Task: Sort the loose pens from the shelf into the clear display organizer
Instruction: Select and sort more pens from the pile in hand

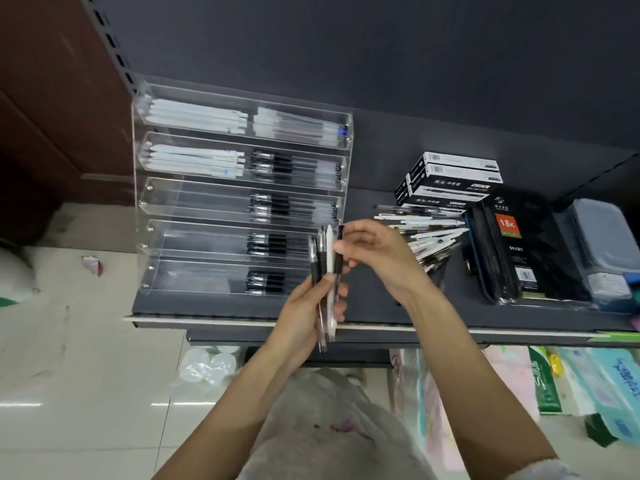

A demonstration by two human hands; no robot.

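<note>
Sorting looks approx half done: clear acrylic tiered display organizer [242,188] already holds white & black pens, left hand [304,313] grips a small upright bunch of pens [325,271], right hand [374,254] pinches one black pen, loose pen pile [426,233] on dark shelf [381,306] left to sort

Shelf [381,306] front edge: bare strip between organizer [242,188] at left end and notebooks [512,247] at right, open to approach. Both hands with pen bundle [327,271] hang over that strip. Loose pen pile [426,233] blocks mid-depth, boxes [450,181] stacked just behind it toward back wall. Plastic container [602,247] fills right end. Organizer tray fronts face forward, left halves of lower three trays vacant.
</note>
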